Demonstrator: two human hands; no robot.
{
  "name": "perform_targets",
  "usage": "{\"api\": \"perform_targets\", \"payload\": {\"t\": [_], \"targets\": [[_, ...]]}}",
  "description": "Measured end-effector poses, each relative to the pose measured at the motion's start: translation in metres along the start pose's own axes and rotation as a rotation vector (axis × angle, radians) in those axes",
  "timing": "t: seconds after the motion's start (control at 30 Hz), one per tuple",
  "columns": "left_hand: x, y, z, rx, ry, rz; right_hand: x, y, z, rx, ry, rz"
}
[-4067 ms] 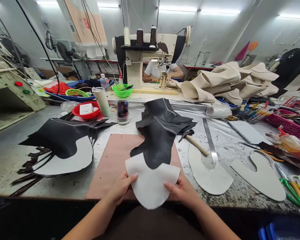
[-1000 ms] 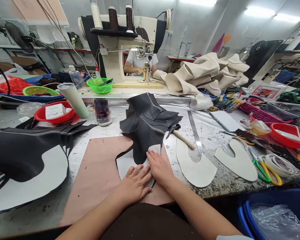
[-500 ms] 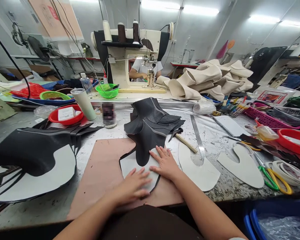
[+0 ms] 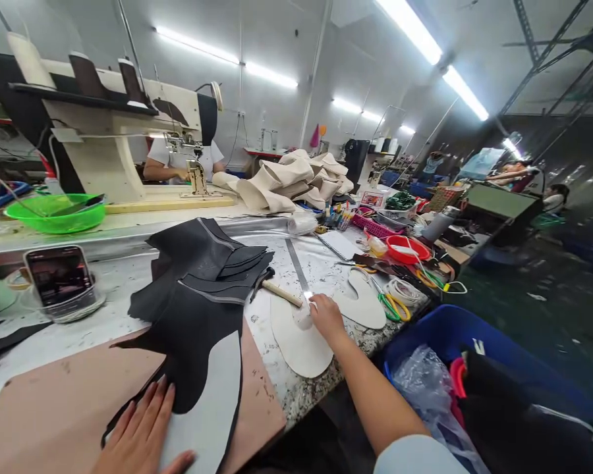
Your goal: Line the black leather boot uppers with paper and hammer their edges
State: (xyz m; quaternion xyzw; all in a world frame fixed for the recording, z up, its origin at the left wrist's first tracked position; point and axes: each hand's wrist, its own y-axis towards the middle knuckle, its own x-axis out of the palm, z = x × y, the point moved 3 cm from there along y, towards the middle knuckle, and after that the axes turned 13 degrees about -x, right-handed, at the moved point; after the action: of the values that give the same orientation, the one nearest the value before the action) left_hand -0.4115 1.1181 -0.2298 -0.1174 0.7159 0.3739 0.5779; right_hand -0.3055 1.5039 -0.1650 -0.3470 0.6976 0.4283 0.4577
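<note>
My left hand (image 4: 141, 428) lies flat with fingers spread on a black cut piece with a white lining panel (image 4: 202, 421). Its dark upper part (image 4: 188, 342) runs up against a stack of similar black pieces (image 4: 192, 257). To the right, my right hand (image 4: 329, 319) has bent fingers at the lower end of a steel ruler (image 4: 297, 266), beside a white curved pattern piece (image 4: 301, 349). What those fingertips grip is hidden. A hammer with a wooden handle (image 4: 281, 292) lies just left of the ruler.
A pink board (image 4: 64, 401) lies under the work. Beyond stand a sewing machine (image 4: 123, 145) and a pile of cream pieces (image 4: 286, 178). Scissors (image 4: 395, 306), another white pattern piece (image 4: 370, 309) and a red basket (image 4: 408, 249) are rightward. A blue bin (image 4: 445, 322) stands below the table edge.
The view has swung to the right. My right hand has left the black piece and reached right to the ruler's end. My left hand is still on the black piece, now resting at its left side.
</note>
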Motion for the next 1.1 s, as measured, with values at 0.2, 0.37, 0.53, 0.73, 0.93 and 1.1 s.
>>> {"api": "perform_targets", "payload": {"t": [0.2,0.37,0.53,0.73,0.93,1.1], "targets": [[-0.007,0.004,-0.003,0.002,0.009,-0.087,0.039,0.062,-0.027,-0.071,0.031,-0.177],[-0.035,0.0,0.006,0.014,-0.049,-0.186,0.049,0.098,-0.059,-0.064,0.052,-0.317],[-0.061,-0.012,0.008,-0.14,-0.161,-0.05,0.019,0.077,-0.049,0.05,0.082,-0.288],[-0.066,-0.014,-0.012,-0.579,-0.218,-0.09,-0.021,0.001,-0.082,-0.137,0.391,-0.262],[-0.065,-0.005,-0.011,-0.537,-0.278,-0.14,-0.025,-0.042,-0.205,-0.612,0.536,-0.471],[-0.066,-0.01,-0.006,-0.505,-0.284,-0.114,-0.01,-0.03,-0.257,-0.676,0.378,-0.339]]}}
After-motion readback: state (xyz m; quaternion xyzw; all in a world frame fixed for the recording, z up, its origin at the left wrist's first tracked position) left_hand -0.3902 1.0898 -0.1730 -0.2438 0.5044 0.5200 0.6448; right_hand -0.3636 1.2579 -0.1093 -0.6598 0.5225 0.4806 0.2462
